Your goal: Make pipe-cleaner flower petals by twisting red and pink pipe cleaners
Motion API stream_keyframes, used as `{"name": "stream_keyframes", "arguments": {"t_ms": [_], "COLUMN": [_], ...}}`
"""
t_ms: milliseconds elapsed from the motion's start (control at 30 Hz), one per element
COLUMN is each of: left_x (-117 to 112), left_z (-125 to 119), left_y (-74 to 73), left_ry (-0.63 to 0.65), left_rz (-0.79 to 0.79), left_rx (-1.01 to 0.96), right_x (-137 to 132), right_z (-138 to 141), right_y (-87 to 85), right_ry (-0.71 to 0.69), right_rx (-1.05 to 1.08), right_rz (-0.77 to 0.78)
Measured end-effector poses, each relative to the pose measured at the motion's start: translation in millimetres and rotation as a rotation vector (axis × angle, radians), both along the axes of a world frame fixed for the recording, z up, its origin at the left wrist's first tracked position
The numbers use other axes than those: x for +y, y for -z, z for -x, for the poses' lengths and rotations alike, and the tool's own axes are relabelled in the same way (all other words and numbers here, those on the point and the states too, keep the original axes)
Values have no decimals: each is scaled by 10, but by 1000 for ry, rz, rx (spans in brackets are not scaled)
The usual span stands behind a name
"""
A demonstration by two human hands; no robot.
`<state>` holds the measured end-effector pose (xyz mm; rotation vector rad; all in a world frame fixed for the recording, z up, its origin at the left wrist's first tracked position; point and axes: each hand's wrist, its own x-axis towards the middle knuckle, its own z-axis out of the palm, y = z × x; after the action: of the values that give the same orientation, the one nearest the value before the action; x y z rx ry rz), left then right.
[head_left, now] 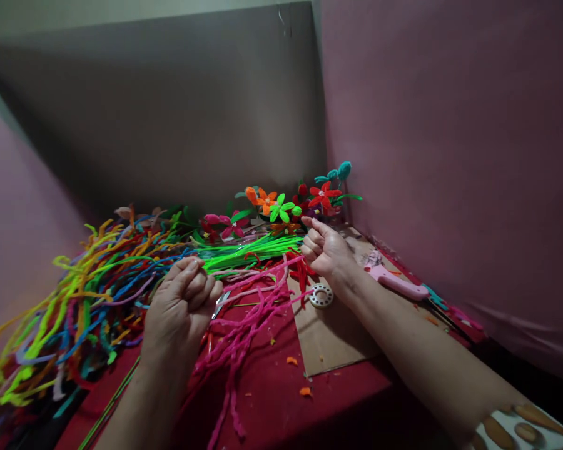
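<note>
My left hand [184, 299] is closed, thumb pressed against the curled fingers, above the pile of pipe cleaners and beside a partly hidden metal blade [221, 305]. Further right, my right hand [323, 249] is also closed, its fingers curled in a pinch over the cardboard. Whatever either hand holds, if anything, is too small or hidden to make out. Between the hands lie bright pink pipe cleaners [251, 322] and a bundle of green ones [258, 252]. A white ring with holes [321, 295] rests just below my right hand.
Multicoloured pipe cleaners [98, 300] heap up at the left. Fuzzy flowers, including a green one [281, 208] and a red one [325, 194], stand at the back. A pink-handled tool [398, 282] lies right, on the cardboard [338, 340]. Orange scraps [305, 392] dot the red cloth [272, 400].
</note>
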<state>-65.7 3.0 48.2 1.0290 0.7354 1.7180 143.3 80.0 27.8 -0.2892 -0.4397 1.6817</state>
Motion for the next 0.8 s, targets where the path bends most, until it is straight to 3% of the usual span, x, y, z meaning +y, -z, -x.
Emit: {"name": "stream_keyframes", "arguments": {"t_ms": [367, 800], "left_x": [248, 309], "left_z": [159, 225], "left_y": [113, 159], "left_ry": [-28, -8], "left_rz": [101, 273], "left_rx": [-154, -262], "right_x": [12, -15], "right_z": [-11, -89], "right_y": [-6, -56], "right_ry": [-39, -32], "right_rx": [-33, 87], "right_rz": [-54, -32]}}
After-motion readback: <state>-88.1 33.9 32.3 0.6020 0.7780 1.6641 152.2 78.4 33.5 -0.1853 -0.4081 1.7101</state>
